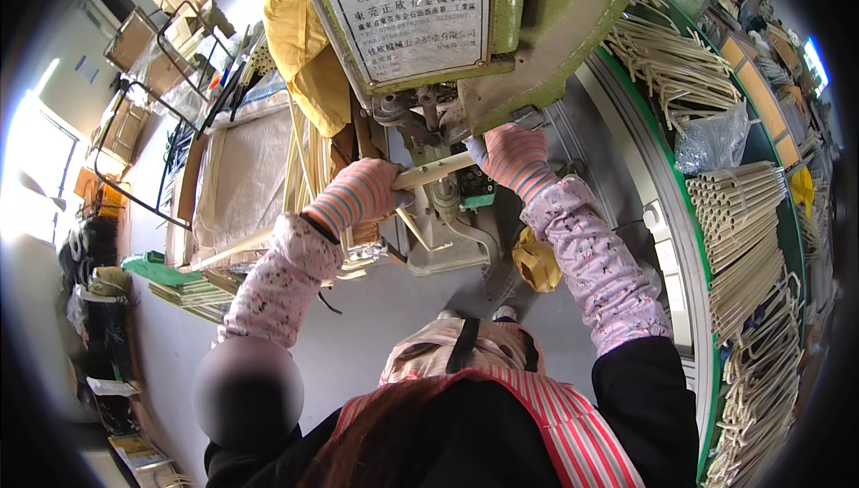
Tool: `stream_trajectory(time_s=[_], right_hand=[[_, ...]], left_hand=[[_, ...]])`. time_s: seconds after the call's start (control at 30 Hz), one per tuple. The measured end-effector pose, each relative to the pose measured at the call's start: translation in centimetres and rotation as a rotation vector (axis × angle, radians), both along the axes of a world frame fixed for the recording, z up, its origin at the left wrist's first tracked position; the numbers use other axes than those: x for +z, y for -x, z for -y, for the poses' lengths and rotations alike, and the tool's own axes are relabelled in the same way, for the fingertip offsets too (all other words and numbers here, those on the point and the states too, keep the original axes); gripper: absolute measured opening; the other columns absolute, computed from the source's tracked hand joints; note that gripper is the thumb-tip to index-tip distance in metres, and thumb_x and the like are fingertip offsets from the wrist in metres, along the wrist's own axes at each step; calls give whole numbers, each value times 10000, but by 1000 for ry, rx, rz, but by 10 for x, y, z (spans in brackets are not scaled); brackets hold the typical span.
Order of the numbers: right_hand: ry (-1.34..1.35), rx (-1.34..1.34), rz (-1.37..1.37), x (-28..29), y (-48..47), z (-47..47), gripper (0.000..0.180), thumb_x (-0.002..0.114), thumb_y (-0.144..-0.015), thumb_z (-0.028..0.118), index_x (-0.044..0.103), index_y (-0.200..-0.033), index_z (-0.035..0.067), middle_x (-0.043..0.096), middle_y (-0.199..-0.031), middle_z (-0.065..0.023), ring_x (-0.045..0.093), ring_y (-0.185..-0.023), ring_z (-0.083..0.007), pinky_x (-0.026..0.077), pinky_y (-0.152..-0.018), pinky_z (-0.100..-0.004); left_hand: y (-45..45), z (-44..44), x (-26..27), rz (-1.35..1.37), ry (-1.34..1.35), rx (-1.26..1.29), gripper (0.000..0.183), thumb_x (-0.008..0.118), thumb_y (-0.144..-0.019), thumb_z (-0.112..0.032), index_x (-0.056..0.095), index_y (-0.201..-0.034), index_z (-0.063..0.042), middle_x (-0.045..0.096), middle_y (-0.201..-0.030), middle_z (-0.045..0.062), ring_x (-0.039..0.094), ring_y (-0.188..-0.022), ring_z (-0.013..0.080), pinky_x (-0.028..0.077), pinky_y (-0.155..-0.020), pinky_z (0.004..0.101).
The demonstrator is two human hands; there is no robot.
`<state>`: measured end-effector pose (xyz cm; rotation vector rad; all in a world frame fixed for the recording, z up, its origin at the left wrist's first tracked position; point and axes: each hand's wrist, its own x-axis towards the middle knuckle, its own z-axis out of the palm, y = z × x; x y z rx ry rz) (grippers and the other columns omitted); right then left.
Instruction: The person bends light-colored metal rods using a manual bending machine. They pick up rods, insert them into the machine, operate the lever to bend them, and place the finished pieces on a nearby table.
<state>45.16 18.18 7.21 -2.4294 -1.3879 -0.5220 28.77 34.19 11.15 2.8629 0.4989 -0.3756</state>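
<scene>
My left hand, in a striped knit glove, grips the left end of a cream-coloured tube. My right hand, gloved the same way, is closed around the tube's right end. Small dark spots, perhaps holes or rivets, show along the middle of the tube. It lies across the work point of a green Chen Hsin press machine, just above the lower metal post. The press's tooling hangs close over the tube; whether they touch I cannot tell. Below the left hand, a thin bent cream tube slants downward.
On the right, a green-edged bench carries bundles of cream tubes and a clear plastic bag. To the left are a covered stack, a yellow sack and black metal frames. A yellow bag lies near my feet.
</scene>
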Motion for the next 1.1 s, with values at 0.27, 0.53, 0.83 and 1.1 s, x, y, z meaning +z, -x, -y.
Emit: stream_trajectory(time_s=[0.27,0.53,0.83,1.1], right_hand=[[-59,28,59,-1,-3,-2,453,425,-890,374,620,-566,125,551,-484,-79,530,-463,-289,422,-580,-397],[-54,6,53,1,0,0,454,420,-884,374,638,-570,128,593,-545,-86,558,-498,-294,438,-596,-407],[-61,20,9,-4,-1,1,483,388,-887,383,606,-550,116,564,-514,-82,529,-465,-283,419,-597,-389],[-94,48,130,1,-7,-2,393,443,-843,340,594,-544,135,537,-494,-58,525,-499,-282,412,-632,-408]], left_hand=[[3,11,8,-5,-17,17,370,627,-775,-393,665,-909,-50,649,-801,164,621,-788,325,496,-735,392],[-1,8,7,-30,-55,10,383,652,-757,-394,657,-872,-29,641,-765,172,619,-767,331,499,-713,397],[5,-2,-9,92,37,-32,375,678,-739,-388,665,-826,-23,599,-655,191,583,-638,366,480,-605,399],[0,5,10,-2,1,28,345,657,-753,-392,668,-833,-56,638,-726,151,615,-716,337,500,-659,390]])
